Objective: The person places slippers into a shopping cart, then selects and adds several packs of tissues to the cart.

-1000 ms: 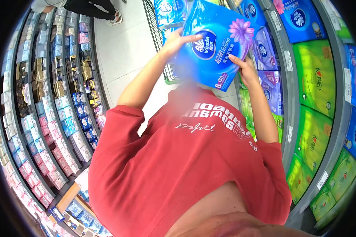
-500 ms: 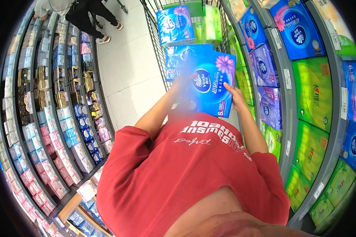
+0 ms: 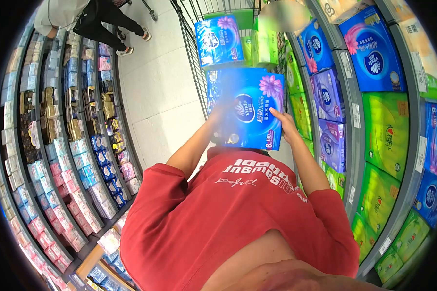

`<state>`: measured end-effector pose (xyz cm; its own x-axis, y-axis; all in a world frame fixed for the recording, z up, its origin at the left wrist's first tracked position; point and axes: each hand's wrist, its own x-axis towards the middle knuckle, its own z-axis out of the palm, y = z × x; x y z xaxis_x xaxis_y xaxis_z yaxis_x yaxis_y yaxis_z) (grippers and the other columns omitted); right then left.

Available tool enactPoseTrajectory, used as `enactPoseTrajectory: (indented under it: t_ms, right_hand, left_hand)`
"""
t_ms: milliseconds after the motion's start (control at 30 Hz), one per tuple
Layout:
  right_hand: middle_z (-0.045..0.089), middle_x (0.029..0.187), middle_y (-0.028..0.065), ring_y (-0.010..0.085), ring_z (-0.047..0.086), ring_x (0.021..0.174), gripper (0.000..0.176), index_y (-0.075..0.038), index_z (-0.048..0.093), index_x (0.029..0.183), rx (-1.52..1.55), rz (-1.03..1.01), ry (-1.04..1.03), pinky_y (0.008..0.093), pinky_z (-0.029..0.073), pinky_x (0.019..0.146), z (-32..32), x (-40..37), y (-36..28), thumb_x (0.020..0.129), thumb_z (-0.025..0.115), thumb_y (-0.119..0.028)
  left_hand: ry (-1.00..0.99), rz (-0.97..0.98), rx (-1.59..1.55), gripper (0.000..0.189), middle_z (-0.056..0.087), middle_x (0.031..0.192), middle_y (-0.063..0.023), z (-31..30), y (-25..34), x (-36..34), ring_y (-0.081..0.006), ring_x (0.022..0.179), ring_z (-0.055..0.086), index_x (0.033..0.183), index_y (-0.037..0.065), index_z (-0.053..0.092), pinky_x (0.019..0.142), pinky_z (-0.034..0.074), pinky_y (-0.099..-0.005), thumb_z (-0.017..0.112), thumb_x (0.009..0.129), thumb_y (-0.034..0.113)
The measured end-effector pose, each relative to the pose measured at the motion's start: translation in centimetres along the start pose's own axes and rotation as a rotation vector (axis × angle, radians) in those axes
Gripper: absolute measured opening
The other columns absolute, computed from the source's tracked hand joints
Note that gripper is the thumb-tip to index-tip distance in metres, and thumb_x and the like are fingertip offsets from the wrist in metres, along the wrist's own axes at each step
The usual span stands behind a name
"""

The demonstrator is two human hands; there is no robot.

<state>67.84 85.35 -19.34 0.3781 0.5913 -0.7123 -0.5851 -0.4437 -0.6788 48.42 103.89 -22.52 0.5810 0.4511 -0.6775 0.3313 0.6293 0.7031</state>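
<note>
A blue Vinda tissue pack [image 3: 257,109] with a pink flower is held in front of my red shirt. My right hand [image 3: 284,125] is closed on its right edge, the thumb lying on the printed face. My left hand [image 3: 222,119] is at the pack's left side, wrapped on it, though a blurred patch smears its fingers. Beyond the held pack, the shopping cart [image 3: 191,72] carries another blue tissue pack [image 3: 218,41] and a green tissue pack [image 3: 264,46]. More blue wrapping shows just behind the held pack, partly covered by it.
Shelves on the right hold blue [image 3: 372,53], purple [image 3: 327,97] and green tissue packs [image 3: 386,131]. The left shelf [image 3: 73,145] carries many small packets. A person in black trousers [image 3: 109,22] stands at the upper left, beside the pale tiled floor [image 3: 153,68].
The held pack has shifted slightly left and turned squarer to my view, both hands staying on it. The cart and shelves appear a little lower. A blurred patch now shows at the top.
</note>
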Motion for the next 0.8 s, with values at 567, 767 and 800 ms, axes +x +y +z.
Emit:
enactPoseTrajectory:
  t_ms: [567,767,800]
  right_hand:
    - [0.06,0.111,0.023,0.0309,0.059,0.102,0.057,0.004,0.053,0.117,-0.738,-0.599,-0.048,0.0376,0.046,0.087,12.9,13.1,-10.3,0.075,0.069,-0.03]
    - [0.064,0.078,0.0106,0.0169,0.06,0.065,0.025,0.0,0.06,0.104,-0.612,-0.48,-0.284,0.0302,0.05,0.061,6.1,3.5,0.9,0.081,0.062,-0.011]
    - [0.064,0.078,0.0092,0.0144,0.06,0.063,0.026,0.0,0.06,0.103,-0.456,-0.337,-0.26,0.0281,0.049,0.059,3.6,2.6,3.7,0.083,0.063,-0.016]
  left_hand:
    - [0.478,0.499,0.465,0.057,0.062,0.109,-0.0199,-6.4,14.4,6.9,-0.022,0.099,0.06,0.119,-0.006,0.054,0.088,0.045,-0.0306,0.07,0.078,0.03]
    - [0.019,0.232,0.445,0.023,0.067,0.074,-0.0099,-1.3,-3.3,1.1,-0.0155,0.065,0.062,0.089,0.0,0.069,0.059,0.049,-0.0299,0.063,0.079,0.02]
    - [0.034,0.159,0.423,0.021,0.066,0.072,-0.0079,-0.1,-3.2,-0.3,-0.0131,0.062,0.059,0.087,0.0,0.069,0.056,0.047,-0.0281,0.063,0.079,0.018]
